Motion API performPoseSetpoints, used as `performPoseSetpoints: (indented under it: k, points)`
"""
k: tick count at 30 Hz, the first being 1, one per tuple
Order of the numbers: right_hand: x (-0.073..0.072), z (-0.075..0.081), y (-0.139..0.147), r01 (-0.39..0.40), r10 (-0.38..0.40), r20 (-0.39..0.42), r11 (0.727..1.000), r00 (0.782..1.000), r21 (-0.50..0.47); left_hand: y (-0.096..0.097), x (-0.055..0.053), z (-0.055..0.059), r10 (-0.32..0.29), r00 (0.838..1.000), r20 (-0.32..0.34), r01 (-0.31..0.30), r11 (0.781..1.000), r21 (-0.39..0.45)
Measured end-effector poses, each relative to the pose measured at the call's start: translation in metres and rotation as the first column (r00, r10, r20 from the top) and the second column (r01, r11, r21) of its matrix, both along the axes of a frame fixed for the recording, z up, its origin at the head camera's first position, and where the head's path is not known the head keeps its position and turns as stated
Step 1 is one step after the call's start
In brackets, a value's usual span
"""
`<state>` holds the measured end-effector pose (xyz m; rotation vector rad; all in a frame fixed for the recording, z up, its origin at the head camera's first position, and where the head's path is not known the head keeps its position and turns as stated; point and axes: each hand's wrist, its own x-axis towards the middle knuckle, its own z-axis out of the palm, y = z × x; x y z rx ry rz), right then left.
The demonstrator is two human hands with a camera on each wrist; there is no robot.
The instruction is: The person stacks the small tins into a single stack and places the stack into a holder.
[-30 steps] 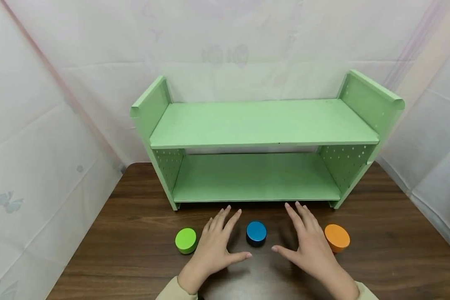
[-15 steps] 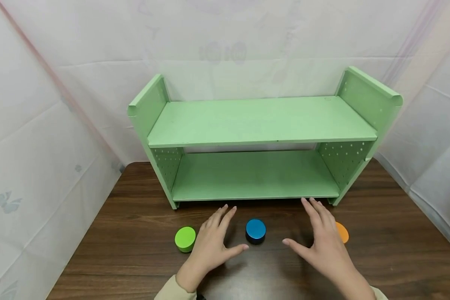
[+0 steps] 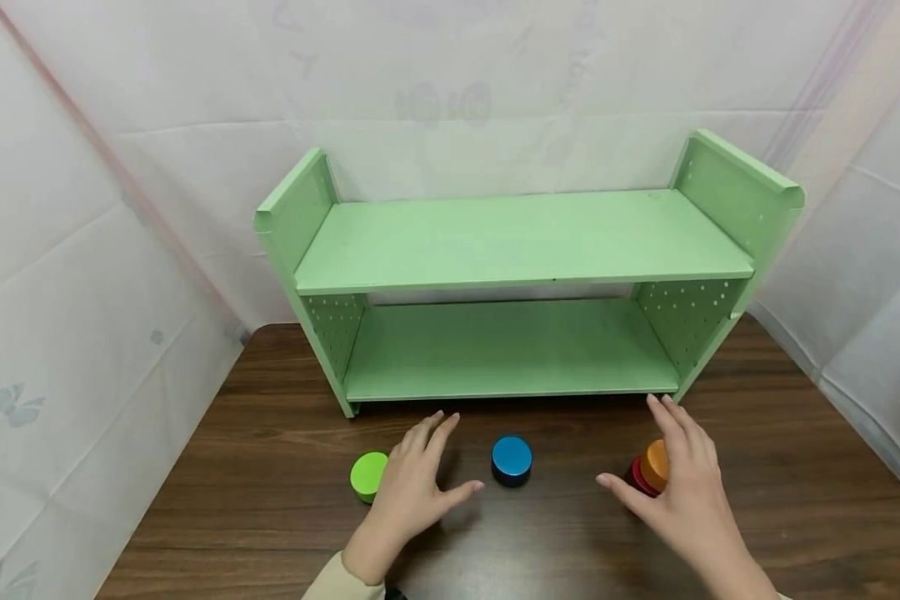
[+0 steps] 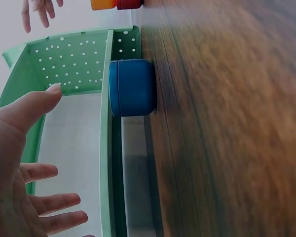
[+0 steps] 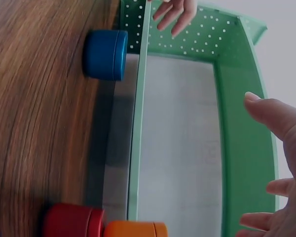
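Over the table in the head view, my left hand hovers with fingers spread, holding nothing. It overlaps a small round bright green jar. My right hand, also spread and holding nothing, is in front of a two-jar stack, hiding part of it. An orange jar sits on a red jar, clearest in the right wrist view. Between the hands a round blue jar with a flat lid stands upright on the table, touched by neither hand.
A light green two-tier shelf with perforated side panels stands behind the jars on the dark wood table. A pale patterned cloth hangs behind and along both sides.
My right hand has moved right, from left of the orange jar to in front of it, and the red jar below now shows. My left hand has shifted slightly left, overlapping the green jar.
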<state>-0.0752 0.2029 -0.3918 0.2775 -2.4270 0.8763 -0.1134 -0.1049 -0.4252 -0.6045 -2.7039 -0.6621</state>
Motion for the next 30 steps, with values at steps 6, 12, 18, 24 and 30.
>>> performPoseSetpoints:
  k: [6,12,18,24,30]
  points:
    - [0.001,0.000,0.011,0.024,-0.025,-0.022,1.000,0.999,-0.016,-0.007,0.001,0.001,0.033,0.999,-0.022,-0.034,0.999,-0.006]
    - [0.002,-0.005,0.020,0.037,-0.037,-0.011,0.999,0.999,-0.023,-0.014,0.003,0.002,0.064,0.997,-0.045,-0.065,0.998,-0.009]
    - [0.001,-0.013,0.029,0.030,-0.031,-0.040,0.999,0.999,-0.026,-0.021,0.004,0.001,0.086,0.992,-0.094,-0.087,0.996,0.002]
    - [0.002,-0.020,0.035,0.068,-0.067,0.023,0.997,0.997,-0.021,-0.029,0.006,0.002,0.114,0.987,-0.112,-0.112,0.994,0.018]
    - [0.005,-0.024,0.040,0.114,-0.113,0.126,0.994,0.986,0.002,-0.040,0.009,0.001,0.157,0.984,-0.088,-0.155,0.987,0.038]
